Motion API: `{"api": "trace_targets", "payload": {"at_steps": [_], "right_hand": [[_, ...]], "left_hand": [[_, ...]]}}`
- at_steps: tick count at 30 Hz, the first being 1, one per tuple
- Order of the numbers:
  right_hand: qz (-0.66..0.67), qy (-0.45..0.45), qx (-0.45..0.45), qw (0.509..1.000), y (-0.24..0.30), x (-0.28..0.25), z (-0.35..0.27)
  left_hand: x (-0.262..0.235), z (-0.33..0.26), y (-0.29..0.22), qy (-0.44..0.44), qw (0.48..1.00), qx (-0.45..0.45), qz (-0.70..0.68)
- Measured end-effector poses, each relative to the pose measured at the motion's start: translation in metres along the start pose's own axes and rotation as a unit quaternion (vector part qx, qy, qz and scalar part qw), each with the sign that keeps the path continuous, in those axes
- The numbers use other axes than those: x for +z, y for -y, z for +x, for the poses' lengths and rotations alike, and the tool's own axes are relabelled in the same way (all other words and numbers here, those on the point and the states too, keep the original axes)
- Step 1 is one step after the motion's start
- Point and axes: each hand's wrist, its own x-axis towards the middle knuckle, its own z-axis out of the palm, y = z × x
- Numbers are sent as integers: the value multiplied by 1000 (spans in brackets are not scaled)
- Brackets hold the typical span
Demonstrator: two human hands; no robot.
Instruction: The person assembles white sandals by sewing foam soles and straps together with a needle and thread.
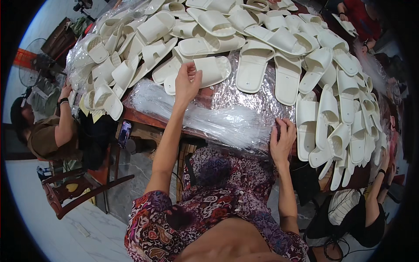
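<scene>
My left hand (187, 85) is over the middle of a cream slipper (211, 72) at the near edge of the pile. Its fingers are curled at the slipper's strap edge and closed on it, though the fingertips are partly hidden. Lower right, my right hand (283, 142) rests with fingers apart on clear plastic wrap (268, 107) at the table edge, holding nothing. Between my hands lies a bundle of thin clear plastic bags or strips (218, 124). Two more slippers, one of them a cream slipper (253, 65), lie sole-down just beyond the wrap.
A large heap of cream slippers (152, 28) spreads across the table and down its right side. One person (52, 126) works at the left; another person (360, 19) holds a slipper at the far right. A phone (125, 133) and wooden chair (65, 192) stand lower left.
</scene>
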Motion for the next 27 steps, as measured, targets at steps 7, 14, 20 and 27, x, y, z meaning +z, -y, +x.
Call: {"api": "trace_targets", "payload": {"at_steps": [7, 14, 20, 27], "right_hand": [[30, 17, 16, 999, 16, -18, 21], [179, 23, -79, 980, 80, 18, 101], [215, 79, -142, 963, 99, 98, 152], [167, 100, -169, 966, 90, 117, 158]], "left_hand": [[9, -2, 4, 81, 975, -71, -197], [19, -6, -1, 114, 947, -123, -275], [19, -5, -13, 171, 949, -93, -248], [-7, 52, -25, 73, 985, 18, 154]]}}
